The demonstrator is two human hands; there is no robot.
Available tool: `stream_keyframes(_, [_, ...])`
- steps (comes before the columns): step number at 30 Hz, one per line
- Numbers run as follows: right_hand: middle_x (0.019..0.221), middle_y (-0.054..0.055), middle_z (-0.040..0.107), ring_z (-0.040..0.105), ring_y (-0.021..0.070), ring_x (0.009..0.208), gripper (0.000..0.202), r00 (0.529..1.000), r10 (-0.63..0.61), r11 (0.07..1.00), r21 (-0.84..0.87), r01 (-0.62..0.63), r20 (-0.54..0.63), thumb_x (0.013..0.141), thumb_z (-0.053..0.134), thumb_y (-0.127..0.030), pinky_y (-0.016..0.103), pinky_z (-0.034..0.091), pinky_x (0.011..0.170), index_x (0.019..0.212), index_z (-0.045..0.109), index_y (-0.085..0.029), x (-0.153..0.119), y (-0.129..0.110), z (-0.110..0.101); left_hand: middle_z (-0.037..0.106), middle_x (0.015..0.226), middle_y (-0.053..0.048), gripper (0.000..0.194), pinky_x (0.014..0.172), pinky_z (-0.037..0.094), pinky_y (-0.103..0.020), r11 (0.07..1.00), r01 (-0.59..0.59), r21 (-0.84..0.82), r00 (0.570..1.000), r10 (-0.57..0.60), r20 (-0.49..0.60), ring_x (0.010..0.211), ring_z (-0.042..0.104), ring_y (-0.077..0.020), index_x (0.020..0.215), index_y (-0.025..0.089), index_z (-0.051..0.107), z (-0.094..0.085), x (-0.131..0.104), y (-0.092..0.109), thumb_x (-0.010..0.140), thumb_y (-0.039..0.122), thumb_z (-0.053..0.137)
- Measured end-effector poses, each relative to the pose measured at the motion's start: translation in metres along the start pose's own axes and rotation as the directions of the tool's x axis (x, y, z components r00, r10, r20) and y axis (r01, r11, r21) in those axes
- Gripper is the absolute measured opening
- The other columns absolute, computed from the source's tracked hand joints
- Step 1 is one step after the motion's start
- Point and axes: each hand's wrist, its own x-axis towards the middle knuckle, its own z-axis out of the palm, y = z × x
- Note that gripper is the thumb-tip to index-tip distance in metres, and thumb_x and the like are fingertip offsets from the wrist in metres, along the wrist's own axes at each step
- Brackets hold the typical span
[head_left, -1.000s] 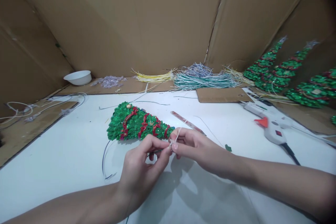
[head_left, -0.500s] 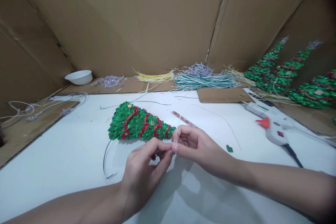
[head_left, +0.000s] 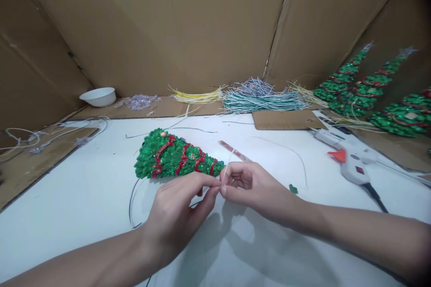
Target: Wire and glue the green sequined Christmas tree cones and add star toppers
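My left hand (head_left: 177,213) is closed, its thumb and forefinger pinched on a thin wire; a dark length of this wire (head_left: 194,204) shows under the palm. Fingertip to fingertip with it, my right hand (head_left: 257,188) pinches a thin white strand (head_left: 229,160) that sticks up from its fingers. What lies right between the fingertips is hidden. Just beyond both hands, a green glittery Christmas tree (head_left: 171,157) with red garland lies on its side, its tip pointing right toward my right hand.
A hot glue gun (head_left: 353,163) with an orange trigger lies at the right. Bundled wires (head_left: 266,101), a white bowl (head_left: 98,97) and clear plastic pieces (head_left: 138,102) line the back. Finished trees (head_left: 360,94) stand back right. A flat stick (head_left: 234,150) and green scrap (head_left: 293,189) lie nearby.
My left hand has shifted slightly left and its fingers have straightened a little, with its pinch kept. The dark wire's end now shows below my left wrist. My right hand has hardly moved.
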Motion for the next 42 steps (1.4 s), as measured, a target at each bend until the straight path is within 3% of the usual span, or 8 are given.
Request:
stream_keyframes(9, [0.066, -0.004, 0.046, 0.041, 0.0082, 0.064, 0.009, 0.998, 0.047, 0.986, 0.160, -0.052, 0.037, 0.069, 0.058, -0.013, 0.022, 0.030, 0.060, 0.069, 0.049, -0.016, -0.002, -0.006, 0.006, 0.061, 0.059, 0.006, 0.010, 0.051, 0.043, -0.014, 0.998, 0.046, 0.032, 0.998, -0.045, -0.045, 0.050, 0.051, -0.0046, 0.072, 0.018, 0.056, 0.000, 0.000, 0.008, 0.077, 0.008, 0.056])
stream_keyframes(20, [0.069, -0.003, 0.048, 0.044, 0.0092, 0.069, 0.016, 0.995, 0.076, 0.972, 0.219, -0.090, 0.072, 0.069, 0.064, -0.019, 0.023, 0.032, 0.065, 0.070, 0.048, -0.016, -0.004, -0.008, 0.007, 0.060, 0.063, 0.005, 0.011, 0.053, 0.044, -0.012, 0.939, 0.279, -0.202, 0.960, -0.275, 0.050, 0.055, 0.053, -0.0048, 0.074, 0.019, 0.056, 0.001, -0.001, 0.011, 0.078, 0.009, 0.053])
stream_keyframes(25, [0.072, -0.002, 0.050, 0.045, 0.0096, 0.071, 0.021, 0.993, 0.062, 0.970, 0.228, -0.083, 0.099, 0.070, 0.068, -0.025, 0.024, 0.034, 0.068, 0.071, 0.049, -0.015, -0.003, -0.009, 0.005, 0.060, 0.062, 0.005, 0.010, 0.052, 0.043, -0.012, 0.870, 0.398, -0.292, 0.917, -0.369, 0.149, 0.056, 0.054, -0.0054, 0.073, 0.019, 0.056, -0.001, 0.001, 0.012, 0.081, 0.014, 0.052])
stream_keyframes(31, [0.068, -0.003, 0.050, 0.046, 0.0088, 0.069, 0.015, 0.990, 0.078, 0.975, 0.200, -0.100, 0.116, 0.072, 0.064, -0.020, 0.022, 0.034, 0.066, 0.070, 0.050, -0.015, -0.002, -0.010, 0.002, 0.062, 0.064, 0.003, 0.013, 0.051, 0.043, -0.014, 0.721, 0.555, -0.414, 0.832, -0.471, 0.294, 0.059, 0.056, -0.0073, 0.071, 0.019, 0.056, -0.003, 0.005, 0.012, 0.083, 0.020, 0.052])
stream_keyframes(36, [0.068, -0.002, 0.052, 0.048, 0.0099, 0.070, 0.013, 0.989, 0.081, 0.974, 0.202, -0.105, 0.123, 0.072, 0.062, -0.018, 0.023, 0.035, 0.068, 0.070, 0.050, -0.016, -0.002, -0.012, 0.002, 0.062, 0.064, 0.002, 0.013, 0.052, 0.043, -0.014, 0.610, 0.606, -0.511, 0.795, -0.496, 0.350, 0.059, 0.057, -0.0071, 0.071, 0.018, 0.056, -0.002, 0.009, 0.012, 0.083, 0.022, 0.054])
stream_keyframes(42, [0.071, -0.002, 0.053, 0.050, 0.0108, 0.073, 0.016, 0.989, 0.075, 0.972, 0.212, -0.100, 0.124, 0.071, 0.065, -0.023, 0.025, 0.036, 0.071, 0.070, 0.050, -0.017, -0.001, -0.011, 0.001, 0.061, 0.062, 0.001, 0.014, 0.052, 0.043, -0.018, 0.546, 0.632, -0.550, 0.771, -0.519, 0.370, 0.058, 0.057, -0.0091, 0.071, 0.017, 0.056, -0.002, 0.007, 0.010, 0.083, 0.024, 0.054])
